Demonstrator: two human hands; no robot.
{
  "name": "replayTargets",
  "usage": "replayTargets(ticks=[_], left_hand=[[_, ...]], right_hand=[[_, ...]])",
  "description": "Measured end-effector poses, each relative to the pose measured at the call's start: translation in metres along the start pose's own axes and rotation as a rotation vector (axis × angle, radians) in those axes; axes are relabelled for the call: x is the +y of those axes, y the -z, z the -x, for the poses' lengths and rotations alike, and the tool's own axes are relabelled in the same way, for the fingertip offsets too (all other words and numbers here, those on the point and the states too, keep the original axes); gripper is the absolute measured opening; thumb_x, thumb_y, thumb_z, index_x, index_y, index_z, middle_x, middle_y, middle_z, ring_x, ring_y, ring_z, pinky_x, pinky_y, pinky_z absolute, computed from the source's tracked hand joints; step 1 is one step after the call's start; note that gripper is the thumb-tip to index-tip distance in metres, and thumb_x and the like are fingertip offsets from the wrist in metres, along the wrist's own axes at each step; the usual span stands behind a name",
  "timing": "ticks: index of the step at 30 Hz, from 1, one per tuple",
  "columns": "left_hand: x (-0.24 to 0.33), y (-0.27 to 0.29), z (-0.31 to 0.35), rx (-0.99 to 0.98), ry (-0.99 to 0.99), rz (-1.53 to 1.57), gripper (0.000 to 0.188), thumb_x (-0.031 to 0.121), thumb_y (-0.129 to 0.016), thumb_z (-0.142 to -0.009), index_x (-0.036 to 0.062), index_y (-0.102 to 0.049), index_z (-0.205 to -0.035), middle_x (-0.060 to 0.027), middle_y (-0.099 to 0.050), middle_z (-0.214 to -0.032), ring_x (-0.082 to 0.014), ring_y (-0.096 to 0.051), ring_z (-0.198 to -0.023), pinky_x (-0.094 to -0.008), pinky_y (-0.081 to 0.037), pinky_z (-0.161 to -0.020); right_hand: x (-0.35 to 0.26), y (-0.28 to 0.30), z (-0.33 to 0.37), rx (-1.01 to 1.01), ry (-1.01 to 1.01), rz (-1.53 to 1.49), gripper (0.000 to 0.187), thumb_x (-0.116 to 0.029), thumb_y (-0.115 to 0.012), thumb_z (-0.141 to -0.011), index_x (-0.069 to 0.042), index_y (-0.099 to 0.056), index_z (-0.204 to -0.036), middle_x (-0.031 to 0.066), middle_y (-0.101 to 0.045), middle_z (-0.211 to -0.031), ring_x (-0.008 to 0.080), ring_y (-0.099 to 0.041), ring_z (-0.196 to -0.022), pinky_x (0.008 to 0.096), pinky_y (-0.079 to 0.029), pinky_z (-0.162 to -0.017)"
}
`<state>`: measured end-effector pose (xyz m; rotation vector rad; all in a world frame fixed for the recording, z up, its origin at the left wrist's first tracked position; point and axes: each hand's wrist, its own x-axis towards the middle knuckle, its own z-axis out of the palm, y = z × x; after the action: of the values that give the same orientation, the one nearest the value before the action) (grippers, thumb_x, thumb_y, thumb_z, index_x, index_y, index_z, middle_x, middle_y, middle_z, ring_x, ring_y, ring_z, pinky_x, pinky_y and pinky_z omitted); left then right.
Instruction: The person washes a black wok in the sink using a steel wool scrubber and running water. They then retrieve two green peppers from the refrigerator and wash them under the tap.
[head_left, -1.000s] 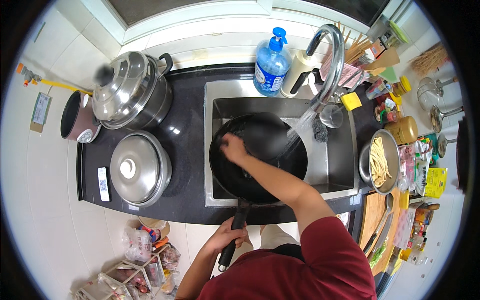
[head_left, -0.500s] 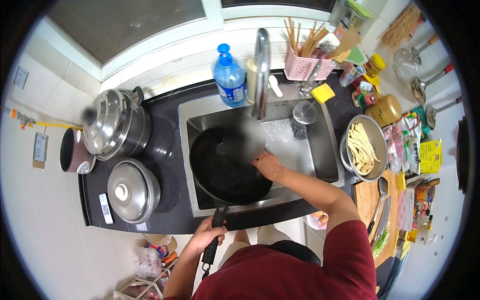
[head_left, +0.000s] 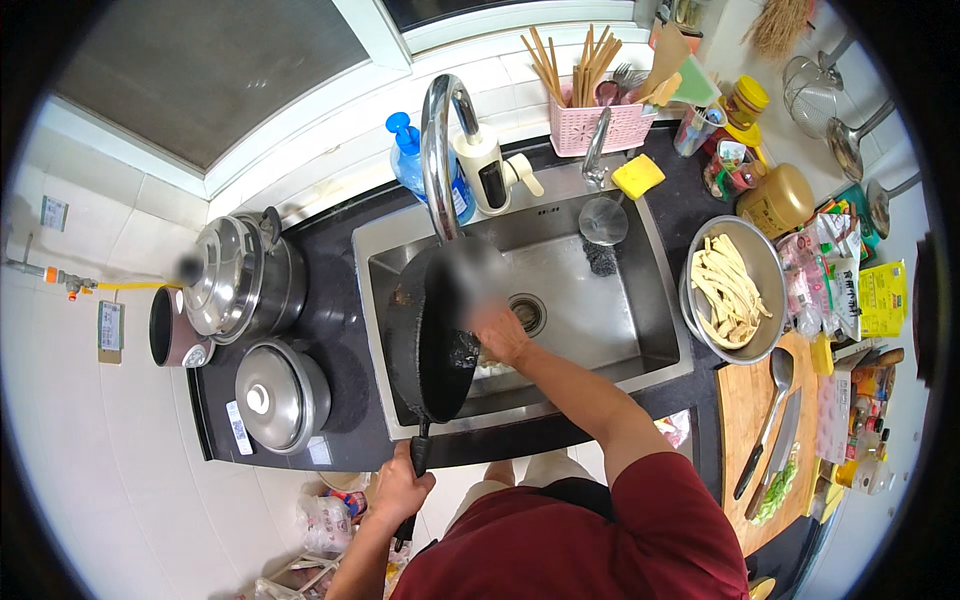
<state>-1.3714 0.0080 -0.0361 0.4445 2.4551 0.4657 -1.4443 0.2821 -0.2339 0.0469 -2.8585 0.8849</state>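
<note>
A black wok point(head_left: 455, 375) is tilted up on its side in the left half of the steel sink point(head_left: 625, 325), its inside facing right. My left hand point(head_left: 400, 490) is closed around the wok's black handle point(head_left: 421, 452) at the counter's front edge. My right hand point(head_left: 500, 335) reaches into the sink at the wok's open side. A blurred patch covers its fingers, so I cannot make out what they hold. Above the wok curves the chrome faucet point(head_left: 437, 160). Farther right in the sink lie a dark scouring pad point(head_left: 600, 258) and a clear round strainer point(head_left: 604, 221).
Left of the sink stand a large steamer pot point(head_left: 250, 280) and a lidded pot point(head_left: 280, 395). On the right are a steel bowl point(head_left: 695, 275) of pale strips and a cutting board point(head_left: 740, 405) with a ladle and knife. A yellow sponge point(head_left: 638, 176) sits behind the sink.
The wok has gone from lying nearly flat to tilted on its side, uncovering the drain. My right hand has moved left with it. The view has shifted somewhat.
</note>
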Motion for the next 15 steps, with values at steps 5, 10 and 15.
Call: replayTargets(ticks=[5, 10, 15], left_hand=[[0.01, 0.004, 0.004, -0.031, 0.056, 0.13, 0.043, 0.007, -0.062, -0.072, -0.0023, -0.048, -0.111, -0.0141, -0.059, -0.067, -0.0194, -0.061, -0.055, -0.034, -0.049, -0.051], [0.009, 0.003, -0.005, -0.222, 0.184, 0.881, 0.026, 0.002, -0.06, -0.074, 0.0015, -0.049, -0.098, -0.0067, -0.055, -0.066, -0.0134, -0.055, -0.052, -0.0276, -0.045, -0.046], [-0.009, -0.014, -0.007, -0.379, 0.224, 1.248, 0.033, 0.0, -0.058, -0.074, 0.0032, -0.044, -0.104, -0.0063, -0.053, -0.073, -0.0124, -0.052, -0.051, -0.0269, -0.045, -0.046]], right_hand=[[-0.006, -0.006, 0.006, 0.276, 0.066, -0.102, 0.01, -0.004, -0.054, -0.074, -0.002, -0.05, -0.083, 0.0183, -0.051, -0.086, 0.0376, -0.052, -0.084, 0.0452, -0.044, -0.071], [-0.027, -0.016, 0.022, -0.027, -0.048, -0.316, 0.02, 0.006, -0.059, -0.068, -0.003, -0.048, -0.082, 0.0194, -0.05, -0.089, 0.04, -0.053, -0.09, 0.0466, -0.045, -0.076], [0.039, -0.062, 0.019, -0.004, -0.025, 0.074, 0.019, -0.014, -0.047, -0.086, -0.006, -0.058, -0.099, 0.0191, -0.061, -0.094, 0.0344, -0.06, -0.092, 0.0454, -0.05, -0.078]])
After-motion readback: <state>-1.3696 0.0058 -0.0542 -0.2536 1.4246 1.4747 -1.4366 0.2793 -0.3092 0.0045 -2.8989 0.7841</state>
